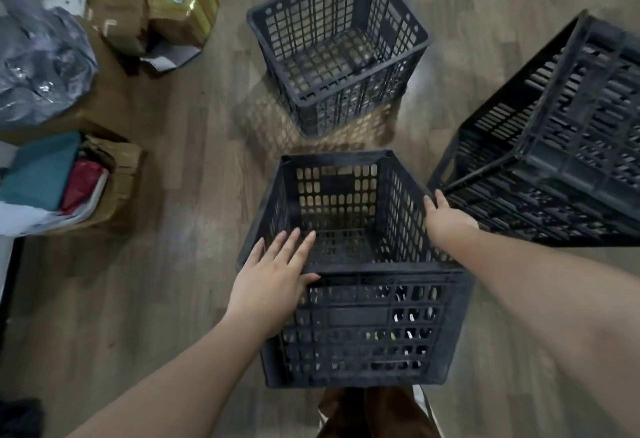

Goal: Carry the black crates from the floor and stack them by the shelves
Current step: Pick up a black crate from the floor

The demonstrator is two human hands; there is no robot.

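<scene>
Below, the empty near crate (360,327) has the left hand (273,285) flat-fingered on its rim, while the right hand (446,218) touches its right wall, grip unclear.

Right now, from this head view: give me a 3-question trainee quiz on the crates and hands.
1. True or false: the left hand grips the near crate with curled fingers.
2. How many black crates are in view?
3. The right hand is at which part of the near crate: (a) its right rim, (b) its floor?

Key: 1 false, fingers straight over the left corner. 2 three: near, far crate, tilted crate. 3 a.
</scene>
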